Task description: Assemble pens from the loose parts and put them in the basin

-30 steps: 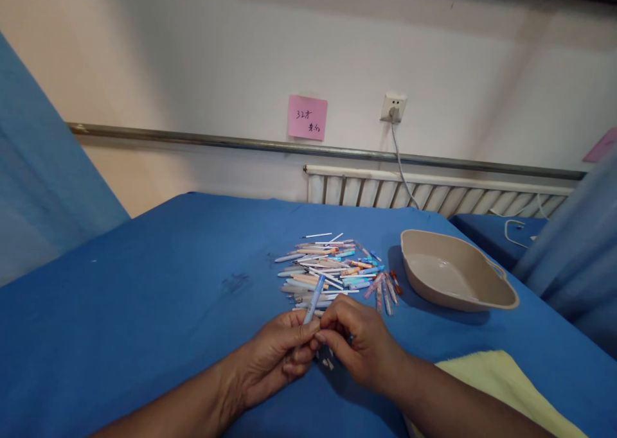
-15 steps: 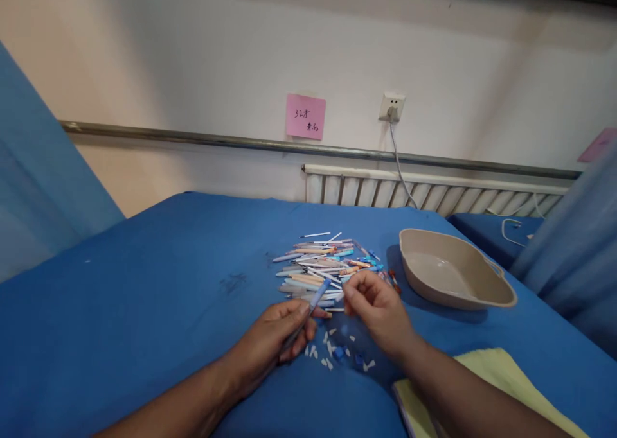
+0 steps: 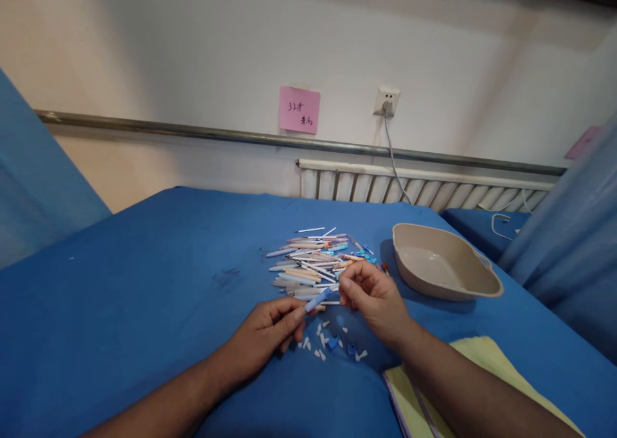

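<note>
My left hand (image 3: pixel 272 325) is closed around a light blue pen (image 3: pixel 318 300), its darker blue end pointing up and to the right. Just right of that end, my right hand (image 3: pixel 373 300) is pinched, with thumb and fingertips together; whatever is between them is too small to make out. Beyond both hands lies a loose pile of pens and white refills (image 3: pixel 308 272), in blue, grey, orange and other colours. Small white pointed tips (image 3: pixel 322 354) are scattered on the blue cover in front of the hands, among blue block-like pieces (image 3: pixel 332 343).
A beige plastic basin (image 3: pixel 446 261) stands right of the pile. Under my right forearm lies a folded yellow cloth (image 3: pixel 475 351). The blue-covered surface (image 3: pixel 159 284) reaches a wall with a radiator (image 3: pixel 347 184), a metal rail and a plugged-in socket (image 3: pixel 387 101).
The pen in my left hand has tilted from steep to flatter. My right hand stays pinched close to its end. The whole view has shifted slightly.
</note>
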Action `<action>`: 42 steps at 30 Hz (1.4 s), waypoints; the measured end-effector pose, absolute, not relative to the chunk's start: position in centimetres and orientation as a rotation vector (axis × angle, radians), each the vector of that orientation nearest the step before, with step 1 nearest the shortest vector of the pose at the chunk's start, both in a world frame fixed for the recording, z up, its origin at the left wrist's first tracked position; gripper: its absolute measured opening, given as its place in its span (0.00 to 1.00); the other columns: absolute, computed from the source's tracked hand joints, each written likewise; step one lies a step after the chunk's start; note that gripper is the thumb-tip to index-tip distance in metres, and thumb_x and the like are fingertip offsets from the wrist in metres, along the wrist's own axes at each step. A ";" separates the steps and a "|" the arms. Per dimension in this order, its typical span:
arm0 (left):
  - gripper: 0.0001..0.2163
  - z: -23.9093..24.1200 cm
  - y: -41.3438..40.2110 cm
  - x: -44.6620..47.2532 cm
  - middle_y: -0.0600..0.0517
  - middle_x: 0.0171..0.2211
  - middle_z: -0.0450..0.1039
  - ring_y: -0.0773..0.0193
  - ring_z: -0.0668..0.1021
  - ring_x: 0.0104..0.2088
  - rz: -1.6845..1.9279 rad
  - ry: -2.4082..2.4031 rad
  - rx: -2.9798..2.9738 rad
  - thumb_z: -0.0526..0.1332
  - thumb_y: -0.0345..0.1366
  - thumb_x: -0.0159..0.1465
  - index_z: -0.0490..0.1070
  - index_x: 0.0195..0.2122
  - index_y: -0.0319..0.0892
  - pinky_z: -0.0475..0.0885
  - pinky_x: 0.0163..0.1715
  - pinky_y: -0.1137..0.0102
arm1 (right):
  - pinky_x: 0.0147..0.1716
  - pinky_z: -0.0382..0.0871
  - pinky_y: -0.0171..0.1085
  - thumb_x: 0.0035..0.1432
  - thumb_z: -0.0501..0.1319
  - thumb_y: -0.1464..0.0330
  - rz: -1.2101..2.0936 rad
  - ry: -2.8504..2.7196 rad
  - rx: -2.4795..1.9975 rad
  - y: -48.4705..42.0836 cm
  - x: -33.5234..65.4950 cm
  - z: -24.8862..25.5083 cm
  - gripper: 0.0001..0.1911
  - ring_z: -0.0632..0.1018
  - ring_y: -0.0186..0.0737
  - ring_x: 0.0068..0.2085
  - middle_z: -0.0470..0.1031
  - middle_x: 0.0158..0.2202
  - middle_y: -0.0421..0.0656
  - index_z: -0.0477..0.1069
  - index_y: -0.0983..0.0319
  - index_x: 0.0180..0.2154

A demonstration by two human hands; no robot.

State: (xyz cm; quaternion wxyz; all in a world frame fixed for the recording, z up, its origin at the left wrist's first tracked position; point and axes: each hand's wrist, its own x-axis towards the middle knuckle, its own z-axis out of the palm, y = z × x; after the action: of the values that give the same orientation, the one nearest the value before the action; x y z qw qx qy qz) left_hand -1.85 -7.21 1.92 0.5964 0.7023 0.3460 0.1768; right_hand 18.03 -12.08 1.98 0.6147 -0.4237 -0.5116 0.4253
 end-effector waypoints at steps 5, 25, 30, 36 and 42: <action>0.18 1.9 -7.2 -1.9 0.55 0.23 0.67 0.73 0.64 0.18 0.409 0.815 1.632 0.56 0.50 0.61 0.71 0.36 0.38 0.58 0.19 0.77 | 0.24 0.60 0.30 0.58 0.58 0.65 0.861 -1.312 -1.010 -12.2 18.4 1.4 0.07 0.68 0.30 0.24 0.67 0.23 0.36 0.64 0.61 0.31; 0.14 1.5 -7.5 -1.8 0.56 0.25 0.67 0.71 0.68 0.24 0.408 0.750 1.627 0.58 0.46 0.61 0.70 0.37 0.39 0.64 0.24 0.75 | 0.24 0.60 0.31 0.58 0.58 0.64 0.890 -1.432 -1.123 -12.2 18.1 0.6 0.07 0.69 0.31 0.24 0.67 0.22 0.36 0.64 0.61 0.31; 0.12 1.3 -7.3 -1.8 0.56 0.26 0.68 0.71 0.69 0.25 0.424 0.712 1.588 0.58 0.45 0.61 0.68 0.33 0.39 0.65 0.26 0.75 | 0.25 0.61 0.30 0.57 0.60 0.62 0.943 -1.503 -1.094 -12.4 18.1 0.6 0.10 0.69 0.31 0.25 0.67 0.24 0.35 0.65 0.61 0.37; 0.13 0.8 -6.8 -1.9 0.56 0.26 0.68 0.73 0.69 0.22 0.506 0.761 1.496 0.60 0.45 0.60 0.67 0.34 0.39 0.64 0.23 0.76 | 0.23 0.57 0.29 0.54 0.63 0.63 0.788 -1.951 -1.350 -13.0 19.5 1.9 0.09 0.67 0.30 0.24 0.67 0.23 0.36 0.68 0.61 0.32; 0.14 0.4 -6.6 -1.9 0.55 0.26 0.69 0.73 0.69 0.21 0.529 0.786 1.470 0.60 0.45 0.60 0.68 0.34 0.38 0.63 0.22 0.76 | 0.34 0.61 0.32 0.49 0.65 0.70 0.615 -2.400 -1.323 -13.5 19.4 1.6 0.09 0.72 0.37 0.35 0.74 0.35 0.41 0.71 0.61 0.36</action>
State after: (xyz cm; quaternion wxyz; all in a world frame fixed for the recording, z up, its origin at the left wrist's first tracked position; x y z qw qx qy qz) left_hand -1.88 -6.63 0.35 0.6413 0.6450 0.3447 0.2321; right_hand 19.44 -13.54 1.57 0.1657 -0.4645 -0.8427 0.2159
